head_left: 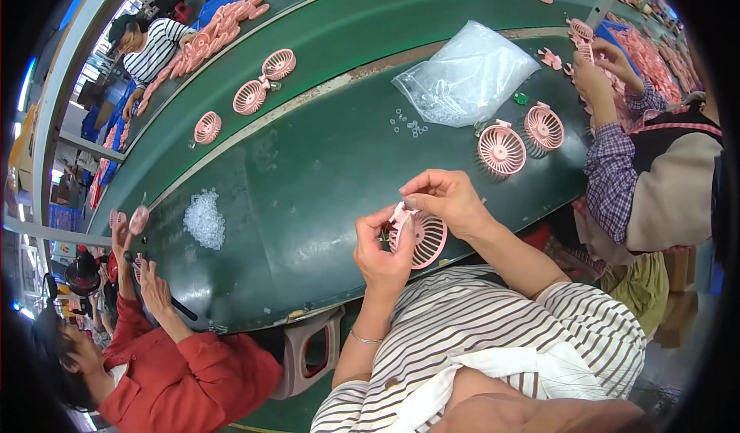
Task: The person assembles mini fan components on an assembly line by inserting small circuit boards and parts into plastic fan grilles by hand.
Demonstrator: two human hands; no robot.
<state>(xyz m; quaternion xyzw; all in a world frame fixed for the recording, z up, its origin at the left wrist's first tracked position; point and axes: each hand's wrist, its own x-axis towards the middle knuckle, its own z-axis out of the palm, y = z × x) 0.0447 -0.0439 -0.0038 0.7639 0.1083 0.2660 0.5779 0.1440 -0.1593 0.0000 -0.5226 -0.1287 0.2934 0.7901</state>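
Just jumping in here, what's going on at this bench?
The left grip holds a pink slotted fan housing by its left side, while the right grip pinches at its top; the exact part pinched is too small to tell. Two more pink housings sit ahead to the right, near a clear plastic bag. A heap of small clear pieces lies to the left. Co-workers on either side handle pink parts too.
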